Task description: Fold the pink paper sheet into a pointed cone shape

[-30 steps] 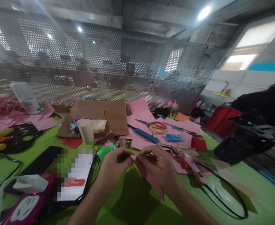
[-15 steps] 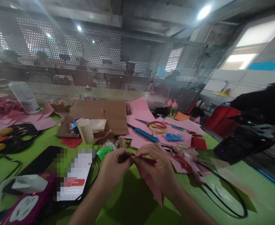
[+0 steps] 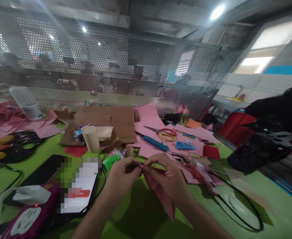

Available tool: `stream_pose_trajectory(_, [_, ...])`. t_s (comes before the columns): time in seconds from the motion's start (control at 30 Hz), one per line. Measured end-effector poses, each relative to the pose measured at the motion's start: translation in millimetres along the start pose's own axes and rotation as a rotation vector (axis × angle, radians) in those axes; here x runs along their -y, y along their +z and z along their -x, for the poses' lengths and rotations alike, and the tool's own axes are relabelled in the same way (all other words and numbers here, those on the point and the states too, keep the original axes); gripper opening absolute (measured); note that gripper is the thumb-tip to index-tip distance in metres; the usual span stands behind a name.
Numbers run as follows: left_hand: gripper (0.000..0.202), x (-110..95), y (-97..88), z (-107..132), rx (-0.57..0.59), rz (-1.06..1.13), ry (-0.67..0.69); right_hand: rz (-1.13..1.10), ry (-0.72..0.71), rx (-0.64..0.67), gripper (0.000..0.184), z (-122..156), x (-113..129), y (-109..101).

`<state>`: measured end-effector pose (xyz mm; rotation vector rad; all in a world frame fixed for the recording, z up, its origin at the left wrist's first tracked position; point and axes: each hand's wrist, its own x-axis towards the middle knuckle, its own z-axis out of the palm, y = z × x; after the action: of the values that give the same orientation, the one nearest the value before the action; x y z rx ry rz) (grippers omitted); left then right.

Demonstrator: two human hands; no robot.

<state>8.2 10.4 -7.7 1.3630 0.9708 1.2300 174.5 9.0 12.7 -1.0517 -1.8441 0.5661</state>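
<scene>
A piece of pink paper (image 3: pixel 162 196) hangs down below my fingers, its pointed lower end over the green table (image 3: pixel 133 215). My left hand (image 3: pixel 123 176) pinches the paper's top end between thumb and forefinger. Beside it, my right hand (image 3: pixel 164 176) grips the same paper, with the fingertips of both hands almost touching. The fingers cover most of the pinched end. Just beyond my left hand lies a bright green plastic item (image 3: pixel 111 161). A pink glue gun (image 3: pixel 207 177) with a black cord rests to the right of my right hand.
A phone (image 3: pixel 79 189) and a purple power strip (image 3: pixel 33 212) with a white plug lie at the left. Scissors (image 3: pixel 164 131), a blue-handled tool (image 3: pixel 153 142), a cardboard tube (image 3: pixel 91 138) and pink sheets (image 3: pixel 148 116) spread behind the hands. A perforated metal screen (image 3: pixel 106 66) stands beyond.
Both hands stay in nearly the same place. The hanging pink paper has shifted and turned slightly, showing a little more of its face.
</scene>
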Motion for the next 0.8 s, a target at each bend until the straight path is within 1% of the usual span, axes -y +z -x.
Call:
stream_pose_trajectory(0.2, [0.015, -1.5, -0.2, -0.4, 0.014, -0.005, 0.006, 0.028, 0.026, 0.002, 0.008, 2.3, -0.5, 0.0])
stream_pose_trajectory(0.53, [0.016, -4.6, -0.5, 1.5, 0.036, 0.003, 0.004, 0.116, 0.002, 0.005, 0.011, 0.2, 1.0, -0.9])
stream_pose_trajectory(0.8, [0.016, -11.3, -0.1, 3.6, 0.058, 0.104, -0.061, 0.168, -0.029, -0.007, 0.011, 0.3, 2.5, -0.7])
